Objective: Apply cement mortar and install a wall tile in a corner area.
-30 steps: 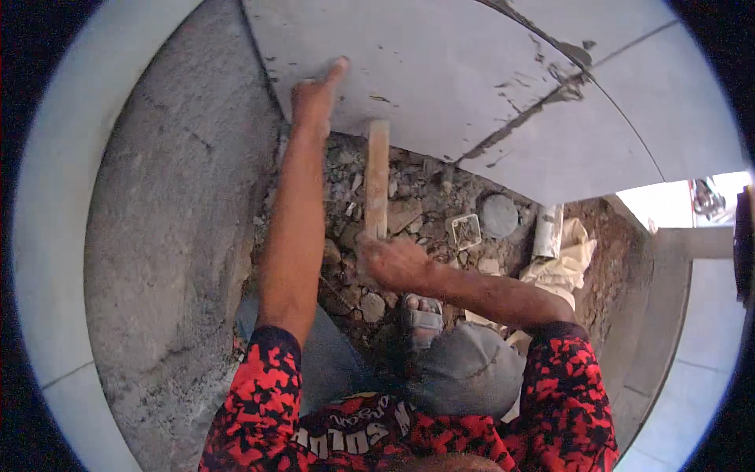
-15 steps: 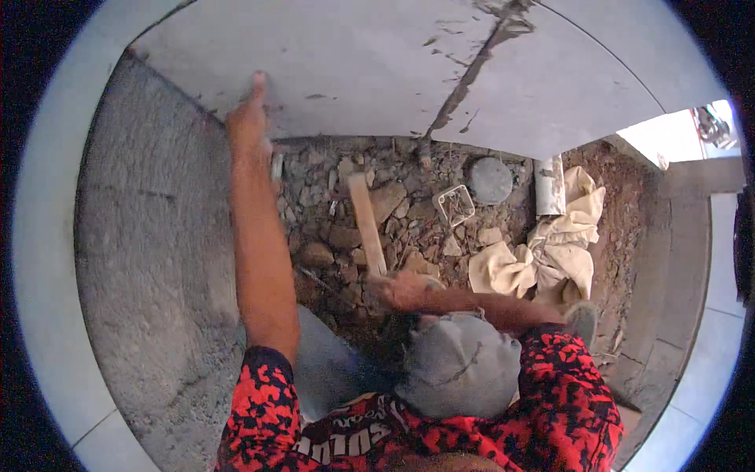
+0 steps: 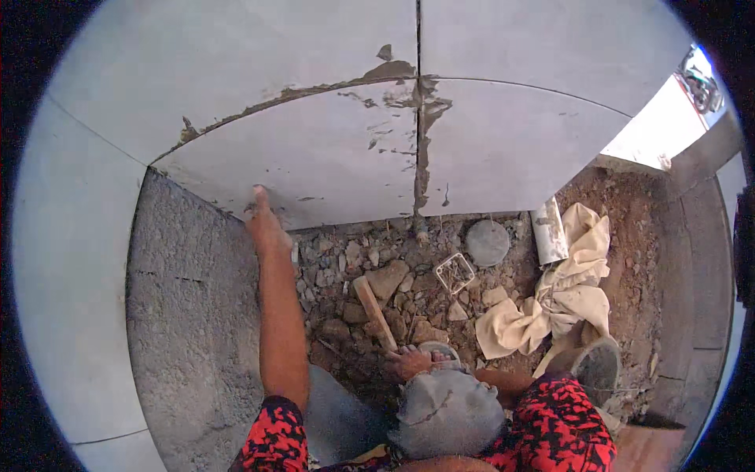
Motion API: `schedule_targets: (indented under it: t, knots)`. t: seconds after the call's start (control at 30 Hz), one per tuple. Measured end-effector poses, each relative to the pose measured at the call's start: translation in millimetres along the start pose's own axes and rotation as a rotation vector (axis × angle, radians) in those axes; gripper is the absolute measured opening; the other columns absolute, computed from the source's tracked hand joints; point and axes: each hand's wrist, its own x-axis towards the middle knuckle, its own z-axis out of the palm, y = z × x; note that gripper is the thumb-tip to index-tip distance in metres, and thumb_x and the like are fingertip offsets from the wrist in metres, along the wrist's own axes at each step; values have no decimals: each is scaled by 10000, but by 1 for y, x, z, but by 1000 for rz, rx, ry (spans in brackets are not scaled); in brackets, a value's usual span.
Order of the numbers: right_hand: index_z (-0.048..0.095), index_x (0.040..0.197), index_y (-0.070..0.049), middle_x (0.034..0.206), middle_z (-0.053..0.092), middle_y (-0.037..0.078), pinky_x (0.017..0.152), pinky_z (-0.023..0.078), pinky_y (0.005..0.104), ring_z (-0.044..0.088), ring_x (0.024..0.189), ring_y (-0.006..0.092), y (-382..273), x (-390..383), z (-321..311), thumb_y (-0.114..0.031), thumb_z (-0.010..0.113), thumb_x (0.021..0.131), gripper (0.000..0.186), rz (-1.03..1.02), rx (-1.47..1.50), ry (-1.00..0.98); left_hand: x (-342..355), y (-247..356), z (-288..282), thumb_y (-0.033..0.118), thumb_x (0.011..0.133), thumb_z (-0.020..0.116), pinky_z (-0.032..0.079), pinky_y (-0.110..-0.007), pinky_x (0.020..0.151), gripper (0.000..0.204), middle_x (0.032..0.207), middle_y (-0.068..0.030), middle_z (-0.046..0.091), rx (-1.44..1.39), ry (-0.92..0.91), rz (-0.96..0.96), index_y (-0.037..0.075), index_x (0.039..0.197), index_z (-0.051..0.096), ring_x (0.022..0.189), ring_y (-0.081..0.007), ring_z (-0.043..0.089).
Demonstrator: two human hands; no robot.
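Note:
My left hand (image 3: 269, 224) is at the lower left part of a pale wall tile (image 3: 338, 161), one digit stretched up flat against its face. The other fingers are hard to make out. Lower down, my right hand (image 3: 410, 362) is closed round the near end of a short wooden stick (image 3: 373, 311), which slants up and left above the rubble. My knee in grey cloth (image 3: 448, 413) stands just below that hand. A dark mortar-smeared joint (image 3: 422, 149) separates the tile from its right neighbour (image 3: 503, 149).
Broken stones (image 3: 388, 279) cover the ground below the tiles. A small white square frame (image 3: 470, 275), a round grey disc (image 3: 487, 243), a white pipe (image 3: 550, 232) and a crumpled beige cloth (image 3: 578, 303) lie to the right. Rough grey concrete (image 3: 189, 315) is at left; a bucket (image 3: 595, 367) stands near right.
The view has tilted up, showing more of the upper tiles. My right hand has drawn the stick slightly down and back. My left hand stays against the same tile.

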Motion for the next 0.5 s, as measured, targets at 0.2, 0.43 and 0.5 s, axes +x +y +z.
schedule_targets:
  t: [0.2,0.43,0.5]
  knots:
    - [393,1231,-203,937,557,136,806,406,414,539,846,291,-5,-10,5,-356,401,831,429,101,27,127,-11,-19,9,495,728,591,237,-411,989,893,1361,-178,193,242,149,103,1,1327,151,1247,-300,212]
    - [362,1204,-35,812,578,159,652,458,401,571,701,294,-4,26,21,-312,495,801,507,-88,-988,932,-19,-6,1,426,728,626,247,-432,984,916,1371,-207,150,108,72,55,-1,1338,94,1271,-303,156]
    - [345,1197,-7,821,572,174,639,459,404,571,701,297,3,35,10,-290,525,788,529,-46,-759,584,-20,0,-3,387,741,622,268,-419,968,867,1338,-204,234,215,52,49,-16,1329,130,1238,-294,237]
